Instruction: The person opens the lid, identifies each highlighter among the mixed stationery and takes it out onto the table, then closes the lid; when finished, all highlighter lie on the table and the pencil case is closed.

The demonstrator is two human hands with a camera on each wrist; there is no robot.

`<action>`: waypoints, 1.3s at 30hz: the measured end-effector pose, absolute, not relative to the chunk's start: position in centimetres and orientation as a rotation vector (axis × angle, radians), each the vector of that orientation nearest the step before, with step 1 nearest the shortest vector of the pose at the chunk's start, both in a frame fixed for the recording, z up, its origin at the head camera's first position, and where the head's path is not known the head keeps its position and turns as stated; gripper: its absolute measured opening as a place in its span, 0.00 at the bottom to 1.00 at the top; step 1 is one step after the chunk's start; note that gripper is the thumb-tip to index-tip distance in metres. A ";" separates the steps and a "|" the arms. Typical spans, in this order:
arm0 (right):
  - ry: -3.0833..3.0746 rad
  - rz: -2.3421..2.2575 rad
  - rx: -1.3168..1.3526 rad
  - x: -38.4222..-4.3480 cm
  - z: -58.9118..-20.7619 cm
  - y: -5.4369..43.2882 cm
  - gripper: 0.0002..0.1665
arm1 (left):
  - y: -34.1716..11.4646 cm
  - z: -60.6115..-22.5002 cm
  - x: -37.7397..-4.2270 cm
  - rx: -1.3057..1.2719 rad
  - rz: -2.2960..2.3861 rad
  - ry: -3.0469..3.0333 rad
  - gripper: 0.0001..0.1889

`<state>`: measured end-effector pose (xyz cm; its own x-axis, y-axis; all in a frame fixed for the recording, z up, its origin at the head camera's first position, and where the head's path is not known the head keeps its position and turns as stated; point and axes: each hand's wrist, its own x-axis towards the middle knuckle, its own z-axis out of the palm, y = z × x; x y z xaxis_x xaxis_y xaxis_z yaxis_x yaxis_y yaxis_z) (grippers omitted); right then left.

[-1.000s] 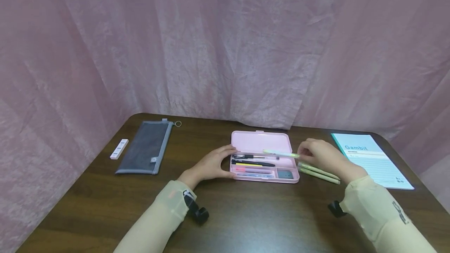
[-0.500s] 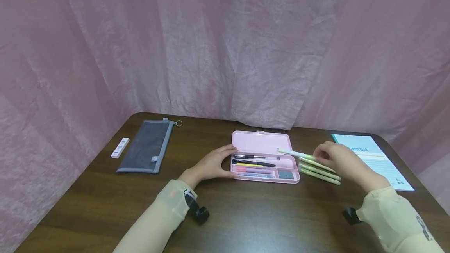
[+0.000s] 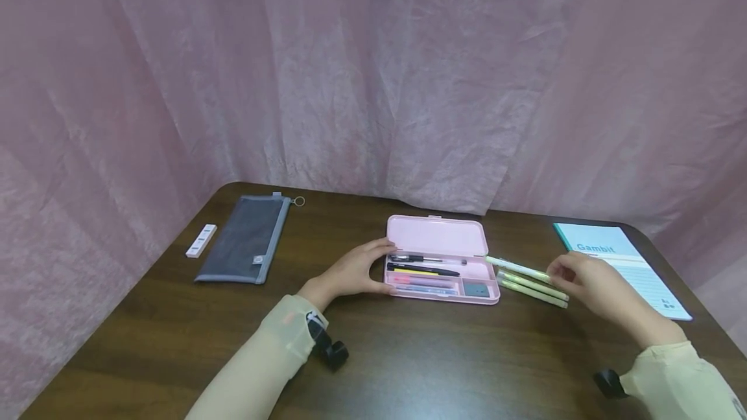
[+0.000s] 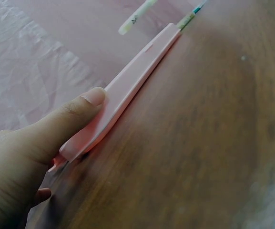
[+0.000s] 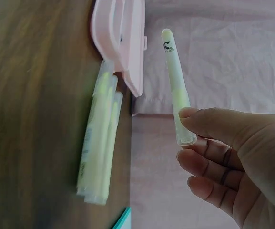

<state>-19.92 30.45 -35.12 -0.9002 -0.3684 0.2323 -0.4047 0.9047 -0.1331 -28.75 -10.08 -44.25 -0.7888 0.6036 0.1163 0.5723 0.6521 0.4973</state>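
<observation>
My left hand (image 3: 347, 274) grips the left end of an open pink pencil case (image 3: 434, 235); in the left wrist view its thumb (image 4: 96, 97) lies along the front wall. Inside are a clear pen with a black grip (image 3: 417, 258), a black pen (image 3: 423, 270), pastel pens (image 3: 425, 282) and a dark grey eraser (image 3: 475, 290). With thumb and forefinger my right hand (image 3: 601, 290) pinches one end of a pale yellow-green highlighter (image 5: 176, 76), raised off the table. Below it, several similar highlighters (image 3: 533, 291) lie side by side against the case's right end.
A teal-and-white notebook (image 3: 630, 271) lies at the right. On the left are a grey mesh zip pouch (image 3: 242, 238) with a ring pull and a small white strip (image 3: 201, 240). A pink curtain (image 3: 350, 83) hangs behind the brown table (image 3: 408, 361).
My right hand has carried the highlighter rightward from over the pencil case to above the other highlighters. My left hand stays on the case.
</observation>
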 end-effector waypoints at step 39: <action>-2.758 0.351 0.600 -18.0 -41.1 34.3 0.14 | -10.0 -44.2 -28.8 0.990 0.773 2.827 0.43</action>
<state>-18.00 34.31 -41.09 -0.8690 -0.3639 0.3352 -0.4362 0.8832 -0.1721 -28.82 -10.05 -44.17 -0.7940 0.5967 0.1162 0.5729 0.6704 0.4716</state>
